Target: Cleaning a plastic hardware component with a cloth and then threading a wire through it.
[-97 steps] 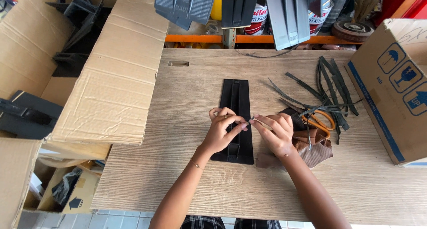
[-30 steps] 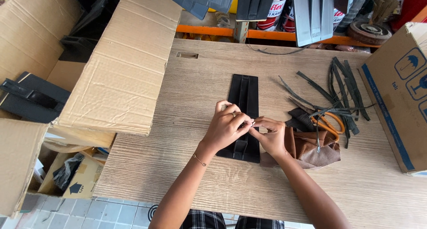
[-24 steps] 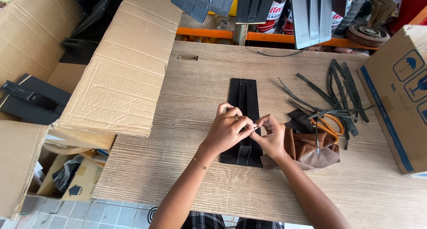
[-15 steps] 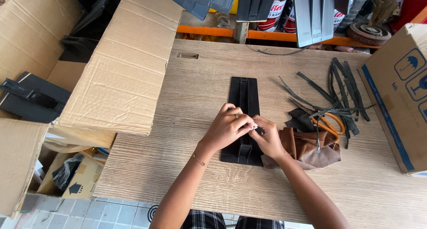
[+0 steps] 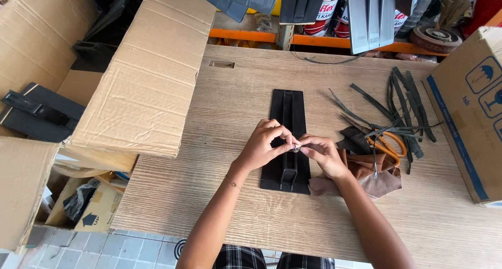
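Since half a second before, the left hand [image 5: 264, 143] and right hand [image 5: 323, 155] had been lifted slightly above the long black ribbed plastic panel [image 5: 287, 139], a small pale piece [image 5: 296, 147] being pinched between the fingers of both.

A single head-worn camera looks steeply down from above the near edge of the wooden table [image 5: 219, 122], facing the far side where an orange shelf rail [image 5: 314, 40] runs across the top of the view. It sits close enough that the person's forearms enter from the bottom edge. The view reaches an open cardboard box [image 5: 141, 75] on the left and another cardboard box [image 5: 470, 107] on the right.
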